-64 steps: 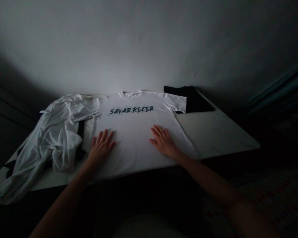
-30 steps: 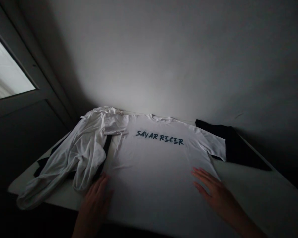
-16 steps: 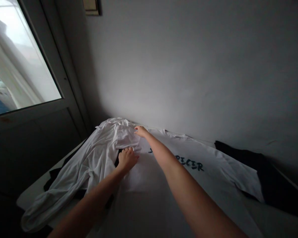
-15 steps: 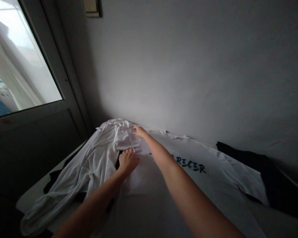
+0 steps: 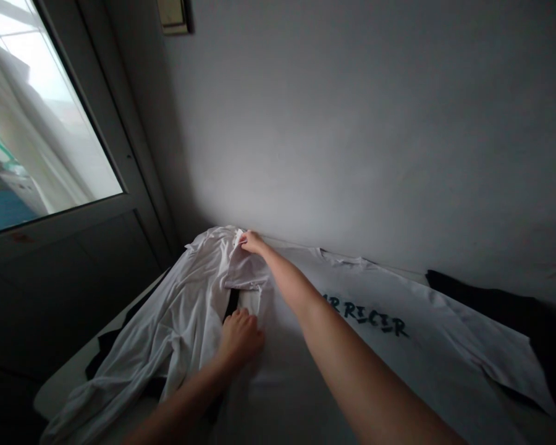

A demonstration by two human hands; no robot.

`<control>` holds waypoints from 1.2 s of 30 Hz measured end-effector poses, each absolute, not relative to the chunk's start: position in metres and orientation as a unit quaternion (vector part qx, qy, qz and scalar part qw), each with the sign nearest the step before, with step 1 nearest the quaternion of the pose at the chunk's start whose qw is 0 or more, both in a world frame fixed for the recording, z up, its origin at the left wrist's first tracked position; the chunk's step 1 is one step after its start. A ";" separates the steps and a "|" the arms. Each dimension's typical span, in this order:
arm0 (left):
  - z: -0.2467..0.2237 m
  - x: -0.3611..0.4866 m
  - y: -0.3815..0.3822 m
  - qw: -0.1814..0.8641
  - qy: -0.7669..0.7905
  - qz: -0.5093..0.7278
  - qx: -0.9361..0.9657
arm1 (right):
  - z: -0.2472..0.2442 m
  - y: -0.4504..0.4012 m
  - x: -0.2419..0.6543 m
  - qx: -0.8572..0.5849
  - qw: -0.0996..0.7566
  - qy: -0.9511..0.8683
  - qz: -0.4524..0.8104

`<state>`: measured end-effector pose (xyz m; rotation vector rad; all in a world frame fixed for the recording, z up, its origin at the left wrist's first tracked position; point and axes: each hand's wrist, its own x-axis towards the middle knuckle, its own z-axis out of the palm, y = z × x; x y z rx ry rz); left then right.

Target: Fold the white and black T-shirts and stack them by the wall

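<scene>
A white T-shirt (image 5: 296, 364) with dark brush lettering lies spread out in front of me, its neckline toward the wall. My right hand (image 5: 252, 241) reaches to its left sleeve (image 5: 246, 269) and pinches the upper end of the cloth, lifting a small fold. Nearer to me, my left hand (image 5: 241, 335) rests at the shirt's left side edge below the sleeve. Its fingers are curled down onto the fabric, with the fingertips partly hidden. A crumpled white garment (image 5: 167, 327) lies just left of both hands.
Black cloth (image 5: 486, 296) shows beyond the shirt's right sleeve, and more black cloth (image 5: 104, 349) peeks out at the left. A grey wall (image 5: 352, 136) rises behind. On the left stands a door (image 5: 74, 247) with a glass pane. A switch (image 5: 173, 15) is on the wall.
My right hand has moved slightly left and closed on the sleeve's end, raising it. My left hand has slid toward me along the shirt's side. The view has shifted a little.
</scene>
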<state>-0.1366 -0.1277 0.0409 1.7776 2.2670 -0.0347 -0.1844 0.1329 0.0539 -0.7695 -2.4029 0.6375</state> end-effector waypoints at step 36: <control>0.029 -0.032 -0.201 0.269 0.677 0.082 0.681 | -0.005 0.194 0.050 -0.536 0.553 -0.502 0.394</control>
